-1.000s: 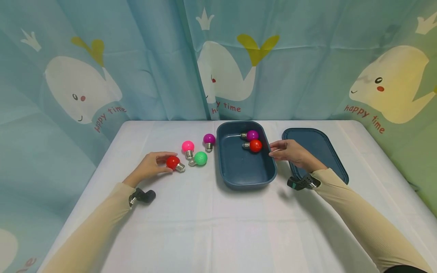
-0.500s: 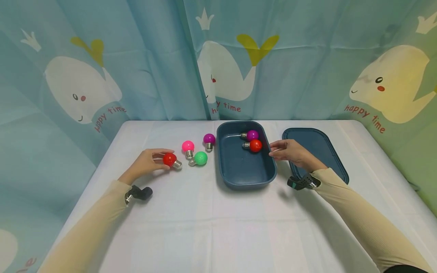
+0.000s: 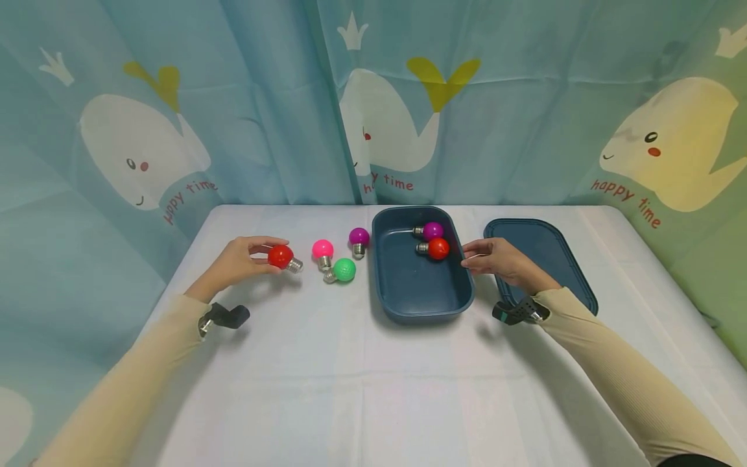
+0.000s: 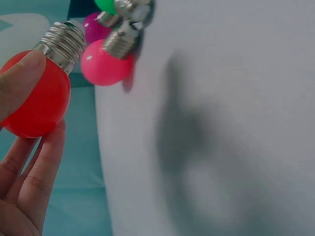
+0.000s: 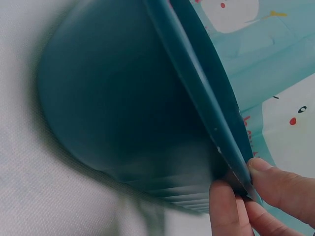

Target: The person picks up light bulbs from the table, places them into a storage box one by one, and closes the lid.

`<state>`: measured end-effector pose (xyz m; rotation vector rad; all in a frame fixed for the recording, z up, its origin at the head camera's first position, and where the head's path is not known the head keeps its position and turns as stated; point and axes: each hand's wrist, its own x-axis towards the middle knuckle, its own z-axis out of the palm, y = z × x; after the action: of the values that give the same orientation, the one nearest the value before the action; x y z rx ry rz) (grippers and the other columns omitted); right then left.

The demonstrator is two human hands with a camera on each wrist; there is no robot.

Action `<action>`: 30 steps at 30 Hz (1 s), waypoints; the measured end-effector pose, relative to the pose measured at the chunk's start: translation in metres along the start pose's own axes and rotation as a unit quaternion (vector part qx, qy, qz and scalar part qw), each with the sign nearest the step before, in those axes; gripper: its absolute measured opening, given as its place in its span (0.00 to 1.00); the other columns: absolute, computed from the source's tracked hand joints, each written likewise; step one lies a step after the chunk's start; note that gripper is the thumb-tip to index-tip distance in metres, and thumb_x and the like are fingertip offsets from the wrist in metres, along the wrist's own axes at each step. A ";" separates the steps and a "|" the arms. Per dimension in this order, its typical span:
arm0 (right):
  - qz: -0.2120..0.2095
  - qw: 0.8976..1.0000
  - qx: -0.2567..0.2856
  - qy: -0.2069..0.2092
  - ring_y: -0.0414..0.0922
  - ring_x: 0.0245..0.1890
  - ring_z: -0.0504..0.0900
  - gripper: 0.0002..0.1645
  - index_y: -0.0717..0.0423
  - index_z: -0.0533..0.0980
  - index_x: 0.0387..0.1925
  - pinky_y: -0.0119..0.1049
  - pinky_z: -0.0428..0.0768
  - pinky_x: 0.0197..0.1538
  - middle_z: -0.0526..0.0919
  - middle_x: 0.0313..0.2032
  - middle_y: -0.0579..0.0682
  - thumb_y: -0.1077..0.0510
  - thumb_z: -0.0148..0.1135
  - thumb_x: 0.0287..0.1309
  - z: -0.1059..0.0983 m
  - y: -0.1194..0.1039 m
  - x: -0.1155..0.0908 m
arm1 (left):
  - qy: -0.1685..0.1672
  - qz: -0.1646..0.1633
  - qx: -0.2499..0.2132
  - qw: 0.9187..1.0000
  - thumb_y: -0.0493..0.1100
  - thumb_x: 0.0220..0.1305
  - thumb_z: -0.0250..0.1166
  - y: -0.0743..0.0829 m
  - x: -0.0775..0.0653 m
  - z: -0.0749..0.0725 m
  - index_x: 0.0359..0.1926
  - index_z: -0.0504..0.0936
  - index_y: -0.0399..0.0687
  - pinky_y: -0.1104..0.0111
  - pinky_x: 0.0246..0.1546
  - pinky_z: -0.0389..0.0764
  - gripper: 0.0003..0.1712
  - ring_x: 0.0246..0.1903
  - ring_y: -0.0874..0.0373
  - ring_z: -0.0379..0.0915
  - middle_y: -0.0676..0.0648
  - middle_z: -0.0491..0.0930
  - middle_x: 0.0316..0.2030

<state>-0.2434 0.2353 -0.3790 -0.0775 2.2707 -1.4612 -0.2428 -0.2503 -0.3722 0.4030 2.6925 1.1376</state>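
Observation:
Thumb and fingers of my left hand (image 3: 238,263) pinch a red light bulb (image 3: 281,257) by its round globe. Its silver screw base points right, and in the left wrist view the bulb (image 4: 47,103) is raised over the table with a shadow below. My right hand (image 3: 502,261) grips the right rim of a dark blue box (image 3: 425,318), thumb and fingers on either side of the rim in the right wrist view. A purple bulb (image 3: 433,231) and another red bulb (image 3: 439,248) lie inside the box.
Between the left hand and the box lie a pink bulb (image 3: 323,249), a green bulb (image 3: 345,270) and a purple bulb (image 3: 358,236). A dark blue lid (image 3: 533,246) lies flat to the right, partly behind the right arm. A whale-print curtain (image 3: 280,97) hangs behind the table.
My left hand has moved left and away from me with the red bulb, which has come up off the table and turned slightly. My right hand and the box have stayed put.

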 end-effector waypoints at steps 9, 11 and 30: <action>0.001 1.000 -0.002 0.000 0.33 0.33 0.79 0.33 0.73 0.62 0.61 0.28 0.82 0.44 0.76 0.40 0.47 0.63 0.60 0.58 -0.001 0.001 0.001 | 0.004 0.003 0.029 1.000 0.41 0.52 0.71 0.024 0.004 -0.018 0.61 0.73 0.46 0.54 0.53 0.77 0.33 0.58 0.42 0.69 0.39 0.71 0.60; 0.000 1.000 -0.001 0.000 0.33 0.33 0.79 0.33 0.73 0.61 0.62 0.27 0.82 0.43 0.76 0.40 0.47 0.63 0.60 0.58 -0.001 0.001 0.001 | 0.010 0.007 0.032 0.999 0.41 0.52 0.72 0.031 0.007 -0.021 0.60 0.73 0.46 0.54 0.52 0.78 0.33 0.57 0.42 0.70 0.39 0.72 0.59; 0.003 1.000 -0.004 0.005 0.34 0.32 0.79 0.31 0.73 0.64 0.60 0.30 0.82 0.44 0.77 0.37 0.45 0.64 0.60 0.57 -0.001 0.002 0.002 | -0.005 0.045 0.037 0.998 0.40 0.51 0.72 0.097 0.044 -0.023 0.60 0.74 0.48 0.55 0.50 0.80 0.33 0.55 0.45 0.72 0.40 0.74 0.56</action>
<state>-0.2454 0.2361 -0.3810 -0.0648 2.2837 -1.4512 -0.2736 -0.1869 -0.2888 0.5464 2.7382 1.0587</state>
